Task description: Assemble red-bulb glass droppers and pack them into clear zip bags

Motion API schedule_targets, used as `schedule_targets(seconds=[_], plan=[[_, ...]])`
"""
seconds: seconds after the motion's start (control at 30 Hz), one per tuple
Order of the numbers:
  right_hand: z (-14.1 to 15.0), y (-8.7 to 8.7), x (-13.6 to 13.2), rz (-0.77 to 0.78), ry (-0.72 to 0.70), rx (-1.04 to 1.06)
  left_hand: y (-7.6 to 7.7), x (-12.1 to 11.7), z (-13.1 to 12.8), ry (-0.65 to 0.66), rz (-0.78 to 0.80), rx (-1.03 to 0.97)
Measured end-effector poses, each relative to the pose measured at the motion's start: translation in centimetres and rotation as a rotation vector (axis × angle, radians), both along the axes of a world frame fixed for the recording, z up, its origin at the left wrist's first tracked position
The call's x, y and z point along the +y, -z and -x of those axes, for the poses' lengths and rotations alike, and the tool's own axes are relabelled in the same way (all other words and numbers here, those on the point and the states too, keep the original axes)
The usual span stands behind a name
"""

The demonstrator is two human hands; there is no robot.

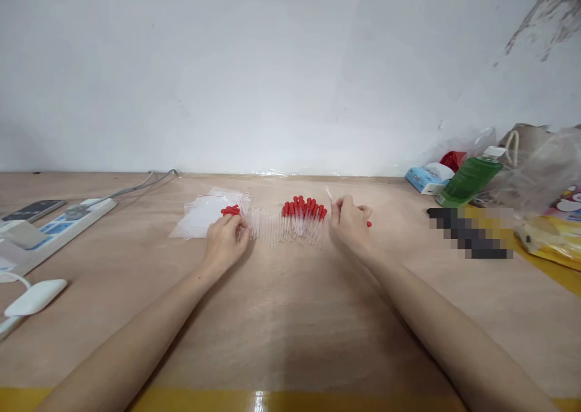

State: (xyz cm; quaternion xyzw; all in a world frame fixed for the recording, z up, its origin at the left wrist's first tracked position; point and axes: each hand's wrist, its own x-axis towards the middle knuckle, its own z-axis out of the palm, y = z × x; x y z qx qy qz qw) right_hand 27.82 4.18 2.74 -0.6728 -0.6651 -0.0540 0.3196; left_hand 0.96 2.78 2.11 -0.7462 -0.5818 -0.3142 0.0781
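Note:
My left hand (228, 238) rests by a small heap of red rubber bulbs (230, 210), its fingers curled together; whatever is between them is hidden. My right hand (350, 219) pinches a slim clear dropper tube (328, 192), whose end sticks out up and to the left. A red tip (369, 224) shows beside the right hand's outer edge; I cannot tell whether it lies loose. Between the hands lie a fan of droppers with red bulbs (302, 209) and, left of them, a row of bare clear tubes (267, 225).
Clear plastic bags (200, 215) lie behind my left hand. At far left are a power strip (59, 230), a phone (36, 209) and a white charger (36, 297). At right stand a tissue pack (426, 179), a green bottle (469, 179) and plastic bags (544, 164).

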Motion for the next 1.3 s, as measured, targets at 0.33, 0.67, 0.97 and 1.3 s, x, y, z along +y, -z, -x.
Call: schedule_targets(seconds=[0.33, 0.67, 0.97, 1.3], plan=[[0.9, 4.5, -5.6, -0.172, -0.500, -0.073, -0.7, 2.1, 2.9, -0.245, 0.213, 0.140], [0.9, 4.0, -5.6, -0.141, -0.512, -0.043, -1.9, 1.4, 2.4, -0.279, 0.366, 0.204], [0.8, 4.3, -5.7, -0.163, -0.518, 0.008, 0.7, -3.0, -4.4, 0.430, 0.222, -0.279], [0.7, 4.0, -5.9, -0.136, -0.606, -0.030, 3.3, -3.3, -4.9, 0.506, 0.446, -0.485]])
